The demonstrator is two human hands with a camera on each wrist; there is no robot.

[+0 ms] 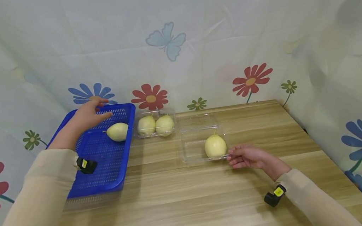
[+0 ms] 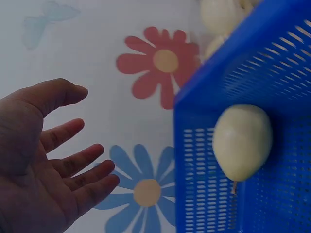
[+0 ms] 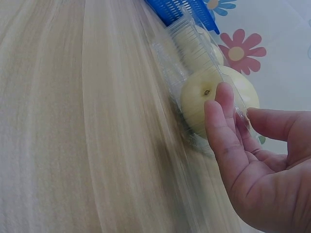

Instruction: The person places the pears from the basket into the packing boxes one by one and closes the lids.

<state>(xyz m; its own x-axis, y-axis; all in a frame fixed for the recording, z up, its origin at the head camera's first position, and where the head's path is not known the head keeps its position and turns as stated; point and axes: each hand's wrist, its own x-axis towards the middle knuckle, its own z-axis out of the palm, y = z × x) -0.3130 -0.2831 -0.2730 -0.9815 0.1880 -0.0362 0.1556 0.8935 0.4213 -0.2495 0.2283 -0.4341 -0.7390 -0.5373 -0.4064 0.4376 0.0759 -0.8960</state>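
My left hand (image 1: 87,116) hovers over the blue plastic basket (image 1: 128,145), fingers spread and holding nothing. Inside the basket lies one pale yellow pear (image 1: 117,132), to the right of that hand; the left wrist view shows hand and pear well apart. With its thumb and fingers, my right hand (image 1: 250,158) pinches the near right edge of a clear plastic clamshell box (image 1: 192,149). The box's lid (image 1: 199,121) is raised at the back. One pear (image 1: 215,146) sits in the right half of the box, stem upward, close to my right fingertips.
A second clear plastic box (image 1: 156,132) with two pears stands between the basket and the clamshell box, near the back edge of the wooden table (image 1: 175,205). Behind the table hangs a white curtain (image 1: 216,71) printed with flowers and a butterfly.
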